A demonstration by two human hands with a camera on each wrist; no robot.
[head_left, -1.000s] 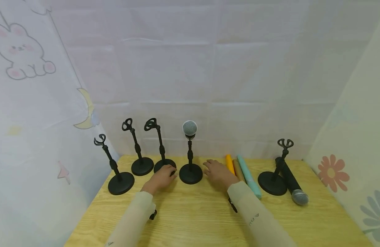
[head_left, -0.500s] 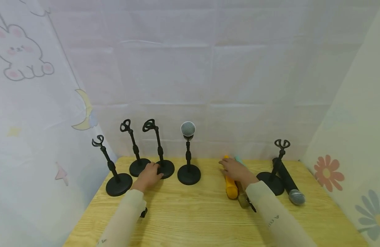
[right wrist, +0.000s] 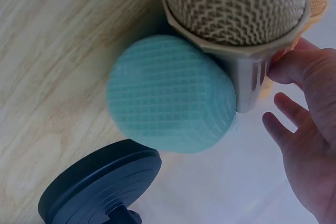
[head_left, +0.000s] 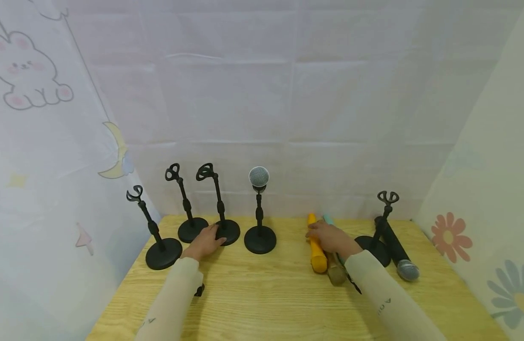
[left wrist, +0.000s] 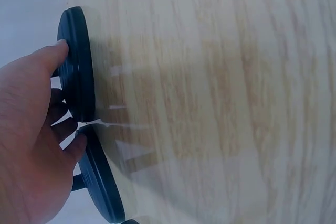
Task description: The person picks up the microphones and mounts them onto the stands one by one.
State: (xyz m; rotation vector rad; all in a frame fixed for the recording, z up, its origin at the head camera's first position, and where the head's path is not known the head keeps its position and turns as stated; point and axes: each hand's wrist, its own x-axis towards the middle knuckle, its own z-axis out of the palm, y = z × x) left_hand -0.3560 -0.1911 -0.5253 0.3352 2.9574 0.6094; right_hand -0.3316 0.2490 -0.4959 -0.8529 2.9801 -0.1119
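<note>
My left hand (head_left: pixel 205 242) rests at the round black base (left wrist: pixel 79 66) of an upright tabletop microphone stand (head_left: pixel 220 203). In the left wrist view, its thumb touches the top of that base and its loosely bent fingers lie towards the neighbouring base (left wrist: pixel 102 179). My right hand (head_left: pixel 331 237) is over an orange microphone (head_left: pixel 319 260), its fingers lying across the handle and its thumb beside it. Against the orange one lie a gold microphone (right wrist: pixel 236 9) and a teal microphone (right wrist: pixel 170 95), whose mesh heads hide part of the hold in the right wrist view.
A stand (head_left: pixel 260 239) in the middle carries a silver-headed microphone (head_left: pixel 259 176). More stands with bare clips stand at the left (head_left: pixel 164 253) and right (head_left: pixel 374 248). A black microphone (head_left: pixel 395 244) lies behind the right one. A fabric backdrop (head_left: pixel 330 118) closes off the wooden table (head_left: pixel 262 293).
My right hand has moved right from beside the central stand onto the orange microphone. My left hand has shifted left along the stand bases. The stands keep their places.
</note>
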